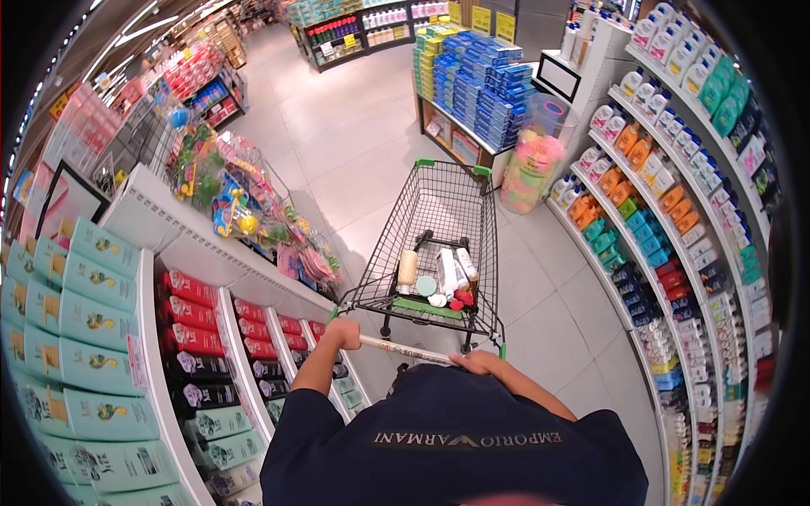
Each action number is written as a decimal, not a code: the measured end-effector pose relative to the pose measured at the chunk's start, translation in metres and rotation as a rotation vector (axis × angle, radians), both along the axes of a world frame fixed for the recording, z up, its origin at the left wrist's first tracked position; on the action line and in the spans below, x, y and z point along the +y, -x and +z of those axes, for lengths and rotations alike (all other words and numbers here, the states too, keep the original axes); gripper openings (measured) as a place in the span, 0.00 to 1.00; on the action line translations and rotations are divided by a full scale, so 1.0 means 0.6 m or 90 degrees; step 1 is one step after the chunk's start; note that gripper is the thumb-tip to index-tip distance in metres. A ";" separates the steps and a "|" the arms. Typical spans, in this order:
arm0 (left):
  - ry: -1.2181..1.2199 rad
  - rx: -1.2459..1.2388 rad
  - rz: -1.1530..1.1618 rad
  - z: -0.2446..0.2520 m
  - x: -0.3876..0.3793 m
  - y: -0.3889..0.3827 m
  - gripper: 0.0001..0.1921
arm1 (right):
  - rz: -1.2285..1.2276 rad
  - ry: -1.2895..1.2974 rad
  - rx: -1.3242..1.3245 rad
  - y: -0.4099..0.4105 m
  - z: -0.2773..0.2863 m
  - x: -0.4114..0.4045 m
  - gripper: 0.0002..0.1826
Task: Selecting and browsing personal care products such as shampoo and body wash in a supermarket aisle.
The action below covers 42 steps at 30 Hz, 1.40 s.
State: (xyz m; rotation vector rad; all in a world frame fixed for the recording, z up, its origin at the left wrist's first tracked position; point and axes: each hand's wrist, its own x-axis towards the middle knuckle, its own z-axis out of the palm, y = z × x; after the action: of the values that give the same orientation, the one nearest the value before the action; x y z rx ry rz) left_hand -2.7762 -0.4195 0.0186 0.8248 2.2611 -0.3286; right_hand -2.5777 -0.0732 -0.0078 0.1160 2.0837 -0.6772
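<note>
Both my hands are on the handlebar [405, 349] of a black wire shopping cart [436, 202] with green corner pieces. My left hand [343, 333] grips the bar's left end, and my right hand [478, 362] is closed around it near the right end. At the cart's near end lie a cream bottle [407, 269], a round pale green container [426, 286], several white bottles [447, 272] and a small red item [462, 300].
Shelves of bottles [633, 152] curve along the right. Left are shelves with mint-green packs [101, 360], red packs [193, 310] and hanging toys [234, 209]. Ahead right stand stacked blue boxes [484, 82] and a clear bin [536, 171]; tiled floor [342, 126] runs ahead.
</note>
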 end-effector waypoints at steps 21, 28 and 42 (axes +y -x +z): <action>0.008 0.007 -0.118 0.006 0.165 -0.030 0.17 | -0.091 -0.102 0.066 -0.143 0.071 0.063 0.49; -0.006 0.008 -0.156 0.005 0.237 -0.088 0.18 | -0.142 -0.195 0.100 -0.226 0.044 0.105 0.27; -0.040 -0.010 -0.203 -0.006 0.373 -0.191 0.18 | -0.252 -0.295 0.091 -0.355 0.079 0.200 0.23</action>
State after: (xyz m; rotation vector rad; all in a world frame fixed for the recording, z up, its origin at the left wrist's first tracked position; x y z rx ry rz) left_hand -2.6616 -0.1959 0.0151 1.2194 2.1318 -0.3955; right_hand -2.3647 0.0468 0.0398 0.7757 2.3491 -0.4248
